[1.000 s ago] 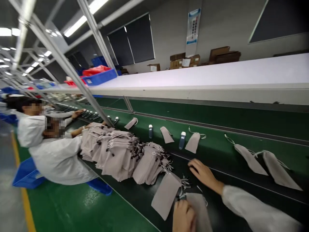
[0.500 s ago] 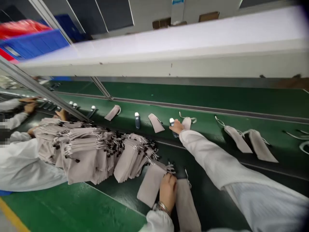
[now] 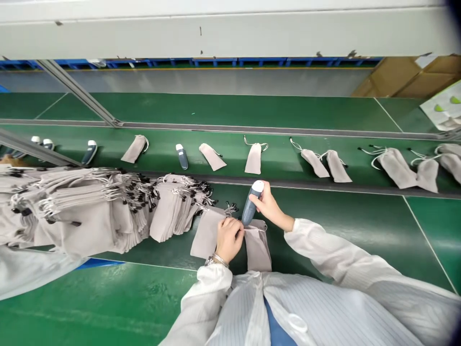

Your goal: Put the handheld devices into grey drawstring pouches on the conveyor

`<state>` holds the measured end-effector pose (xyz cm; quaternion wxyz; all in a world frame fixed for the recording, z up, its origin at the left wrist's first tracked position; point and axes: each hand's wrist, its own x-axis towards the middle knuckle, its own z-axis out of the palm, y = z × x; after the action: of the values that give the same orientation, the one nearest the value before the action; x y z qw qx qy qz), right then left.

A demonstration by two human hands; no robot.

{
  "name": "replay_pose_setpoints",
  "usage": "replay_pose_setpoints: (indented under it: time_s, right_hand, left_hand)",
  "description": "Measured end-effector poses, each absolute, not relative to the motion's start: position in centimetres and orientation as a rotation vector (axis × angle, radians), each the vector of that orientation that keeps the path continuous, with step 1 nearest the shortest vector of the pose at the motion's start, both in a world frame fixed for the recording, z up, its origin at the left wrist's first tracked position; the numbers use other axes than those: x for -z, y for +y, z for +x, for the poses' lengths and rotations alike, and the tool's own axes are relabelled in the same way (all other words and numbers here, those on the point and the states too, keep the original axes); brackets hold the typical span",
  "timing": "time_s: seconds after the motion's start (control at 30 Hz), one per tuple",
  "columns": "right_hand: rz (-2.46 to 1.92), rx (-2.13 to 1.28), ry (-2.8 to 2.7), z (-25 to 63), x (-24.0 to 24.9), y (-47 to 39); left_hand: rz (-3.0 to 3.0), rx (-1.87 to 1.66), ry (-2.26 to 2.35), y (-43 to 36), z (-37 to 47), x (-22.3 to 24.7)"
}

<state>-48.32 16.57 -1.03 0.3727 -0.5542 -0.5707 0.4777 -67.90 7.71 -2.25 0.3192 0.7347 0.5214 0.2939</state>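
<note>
My right hand [image 3: 269,206] is closed around a dark blue-grey handheld device [image 3: 249,209] with a white rounded head. The device tilts, its dark lower end at the mouth of a beige drawstring pouch [image 3: 258,250] on the dark bench. Curled fingers of my left hand [image 3: 229,239] pinch that pouch's upper left corner; the fingertips are partly hidden. Under and beside the left hand lies another flat pouch [image 3: 206,233]. Farther left are a small stack of pouches [image 3: 171,209] and a larger heap of them [image 3: 86,206], their cords and black toggles to the right.
Beyond the bench, a green conveyor belt [image 3: 226,166] carries filled-looking pouches [image 3: 336,166] and bare devices [image 3: 182,156]. A metal post [image 3: 77,91] and a white shelf edge [image 3: 252,36] stand above. At the lower left, a co-worker's white sleeve [image 3: 32,269] reaches in.
My right hand has picked the device up off the belt and brought it to the pouch. My left hand has shifted to the pouch's mouth. The view has turned right and downward.
</note>
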Motion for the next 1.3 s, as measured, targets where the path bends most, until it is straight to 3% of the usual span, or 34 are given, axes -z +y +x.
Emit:
replay_pose_setpoints:
  time_s: [0.2,0.43,0.7,0.8,0.93,1.17,1.3]
  right_hand:
    - [-1.463,-1.191,-1.516,-47.2,-0.8,14.8]
    - [-1.313,-1.504,-1.835,-46.5,-3.3,12.6]
    - [-1.190,-1.890,-1.430,-39.0,-10.2,9.4]
    - [-1.118,-1.761,-1.336,-38.5,-13.8,9.5]
    - [-1.104,-1.326,-1.342,-40.9,-15.0,14.8]
    - [-1.504,-0.680,-2.091,-50.6,-9.0,31.5]
    - [-1.606,-0.771,-2.309,-60.2,-4.5,37.1]
  left_hand:
    - [1.749,-0.887,1.249,7.9,-67.4,0.4]
    - [1.418,-1.115,1.263,8.9,-65.5,-1.9]
    - [1.042,-1.198,1.312,9.1,-68.4,-1.2]
    - [1.092,-1.147,1.297,9.5,-67.6,0.3]
    - [1.364,-0.974,1.285,10.3,-65.2,3.5]
    - [1.761,-0.701,1.450,9.3,-63.5,8.3]
    - [1.882,-0.615,1.530,8.2,-63.3,9.9]
